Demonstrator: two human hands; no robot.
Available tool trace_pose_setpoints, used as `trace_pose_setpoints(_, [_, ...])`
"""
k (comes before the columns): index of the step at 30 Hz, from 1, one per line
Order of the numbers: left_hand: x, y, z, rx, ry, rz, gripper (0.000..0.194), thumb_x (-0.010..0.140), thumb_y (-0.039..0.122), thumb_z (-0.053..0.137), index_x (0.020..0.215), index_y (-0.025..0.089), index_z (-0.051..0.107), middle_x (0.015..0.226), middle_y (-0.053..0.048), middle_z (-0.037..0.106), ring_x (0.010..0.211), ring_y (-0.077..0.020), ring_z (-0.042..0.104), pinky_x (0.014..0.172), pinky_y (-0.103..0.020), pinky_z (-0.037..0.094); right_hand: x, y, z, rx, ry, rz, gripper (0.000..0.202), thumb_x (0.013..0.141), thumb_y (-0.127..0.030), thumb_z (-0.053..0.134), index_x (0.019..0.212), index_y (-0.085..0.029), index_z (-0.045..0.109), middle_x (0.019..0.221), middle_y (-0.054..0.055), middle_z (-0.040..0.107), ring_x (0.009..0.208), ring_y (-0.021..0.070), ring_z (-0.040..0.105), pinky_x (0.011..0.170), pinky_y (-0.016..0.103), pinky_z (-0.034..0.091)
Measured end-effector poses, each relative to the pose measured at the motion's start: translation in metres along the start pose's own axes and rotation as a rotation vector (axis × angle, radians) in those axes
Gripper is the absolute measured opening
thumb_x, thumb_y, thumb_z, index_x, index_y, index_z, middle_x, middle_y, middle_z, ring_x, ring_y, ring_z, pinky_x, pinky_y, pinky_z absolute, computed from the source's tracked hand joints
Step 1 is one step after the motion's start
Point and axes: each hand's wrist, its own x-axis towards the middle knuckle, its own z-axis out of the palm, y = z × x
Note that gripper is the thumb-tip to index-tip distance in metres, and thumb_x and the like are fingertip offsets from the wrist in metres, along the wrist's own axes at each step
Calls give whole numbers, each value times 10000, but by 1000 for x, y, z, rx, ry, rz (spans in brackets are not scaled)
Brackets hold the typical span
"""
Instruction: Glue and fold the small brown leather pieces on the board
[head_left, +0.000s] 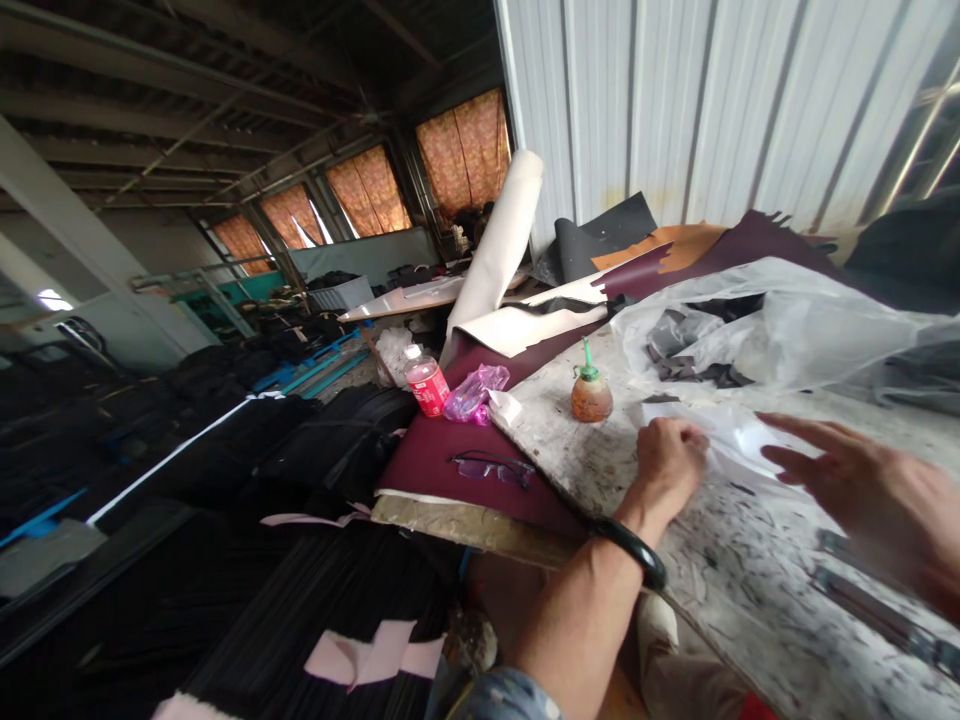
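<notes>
My left hand, with a dark bangle on its wrist, is closed at the near end of a thin white sheet. The sheet looks like plastic or paper and lies crumpled over the worktable. Its grip hides the pinched edge. On the right, my right hand is open, fingers stretched toward the sheet and slightly blurred. Below that hand rests a long metal tool, partly smeared. An oil can with a green spout stands left of my left hand.
A clear plastic bag with dark scraps lies behind the hands. Eyeglasses, a pink-labelled bottle and a purple wrapper sit on maroon material. A pale roll leans behind. Black stacks fill the left.
</notes>
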Motion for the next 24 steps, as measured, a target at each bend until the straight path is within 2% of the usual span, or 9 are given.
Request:
trace_pose_setpoints(2, [-3,2,-5,24,11,25,277,935,367,577,1136,181,609,1159,-76,629,972,-198,632,834,-404,552,16,2,13,15,-94,-31,398,793,-282,516,1170,-312,640,1033,98,747,799,281,724,594,361,499])
trace_pose_setpoints(6, [-11,5,-18,74,33,73,248,942,364,564,1115,197,622,1159,-70,633,969,-192,632,841,-390,549,40,-4,37,-16,-214,-25,246,852,-252,611,1090,-247,672,913,54,730,744,216,695,700,340,524])
trace_pose_setpoints(9, [-26,10,-24,96,12,138,252,944,361,562,1119,189,619,1150,-71,635,956,-190,635,832,-391,553,47,-11,38,-61,-278,13,186,923,-345,596,1045,-214,648,1015,33,677,872,170,656,774,344,539])
trace_pose_setpoints(13, [-55,18,-32,112,-5,293,265,947,344,559,1162,196,605,1215,-86,617,1043,-209,619,902,-435,530,52,-17,38,-56,-335,40,310,919,-372,598,1173,-194,606,1192,66,625,1001,216,631,834,408,544])
trace_pose_setpoints(17, [-62,19,-39,185,-13,415,255,954,326,548,1164,195,608,1196,-79,629,1078,-217,611,941,-458,509,60,-20,41,-23,-348,72,349,917,-367,604,1211,-181,580,1213,82,612,1019,219,626,846,437,542])
trace_pose_setpoints(20, [-56,14,-36,304,17,441,251,938,332,575,1134,181,616,1185,-79,629,1081,-225,606,946,-472,500,61,-22,28,36,-356,53,334,924,-362,594,1209,-188,584,1216,82,613,1010,212,627,845,431,544])
trace_pose_setpoints(24, [-49,8,-35,428,50,441,236,928,340,590,1089,171,626,1138,-71,639,1025,-213,619,905,-451,518,63,-17,-12,123,-261,71,339,932,-367,581,1222,-192,575,1196,79,621,968,198,637,816,411,554])
